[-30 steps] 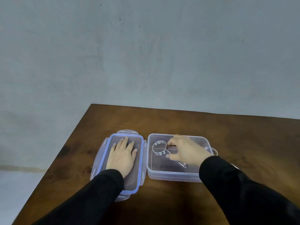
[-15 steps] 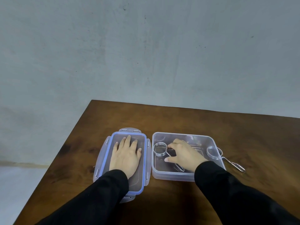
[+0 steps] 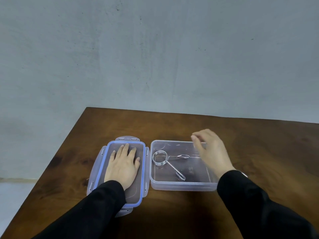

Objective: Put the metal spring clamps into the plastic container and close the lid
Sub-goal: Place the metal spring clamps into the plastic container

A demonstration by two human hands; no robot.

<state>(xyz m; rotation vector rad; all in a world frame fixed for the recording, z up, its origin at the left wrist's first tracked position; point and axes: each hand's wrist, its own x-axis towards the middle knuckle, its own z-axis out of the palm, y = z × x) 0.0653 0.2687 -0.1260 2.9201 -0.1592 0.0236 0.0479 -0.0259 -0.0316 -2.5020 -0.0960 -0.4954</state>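
A clear plastic container (image 3: 181,184) sits open on the brown table. One metal spring clamp (image 3: 164,159) lies inside it at the left, coil to the left and two wire arms spread right. The blue-rimmed lid (image 3: 141,173) lies flat just left of the container. My left hand (image 3: 122,166) rests palm down on the lid, fingers spread. My right hand (image 3: 209,150) hovers over the container's right end, blurred, fingers loosely apart and holding nothing. A second clamp seen earlier at the container's right side is hidden behind this hand.
The wooden table (image 3: 259,152) has its left edge running diagonally close to the lid, and its far edge meets a grey wall (image 3: 155,57). Bare wood lies right of and beyond the container.
My right hand let go of the clamp inside the container and lifted up and to the right. The clamp now lies free in the box. My left hand stayed on the lid.
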